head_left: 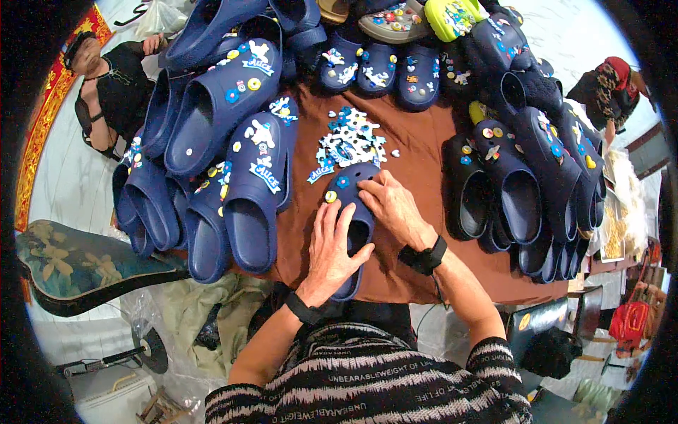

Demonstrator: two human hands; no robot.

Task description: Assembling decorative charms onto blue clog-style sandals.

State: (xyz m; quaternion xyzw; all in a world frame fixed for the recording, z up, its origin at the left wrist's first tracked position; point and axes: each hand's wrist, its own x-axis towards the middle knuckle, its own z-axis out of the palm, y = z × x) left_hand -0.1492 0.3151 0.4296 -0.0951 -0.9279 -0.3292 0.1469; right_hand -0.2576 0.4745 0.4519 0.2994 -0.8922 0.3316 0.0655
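A navy blue clog (355,233) lies on the brown cloth in front of me, its toe pointing away. A blue flower charm and a round yellow one sit on the left of its holed upper. My left hand (330,247) grips the clog along its left side, thumb over the opening. At the right of the upper, the fingers of my right hand (395,205) are bent together and pressed to it; whatever they pinch is hidden. Just beyond the toe is a pile of blue, white and black shoe charms (349,141).
Decorated navy clogs (252,191) stand stacked on the left; more navy clogs (519,191) crowd the right. A lime clog (454,19) and a grey clog (395,21) are at the back. Two people are beyond the table, left and right. A patterned chair (85,265) stands at left.
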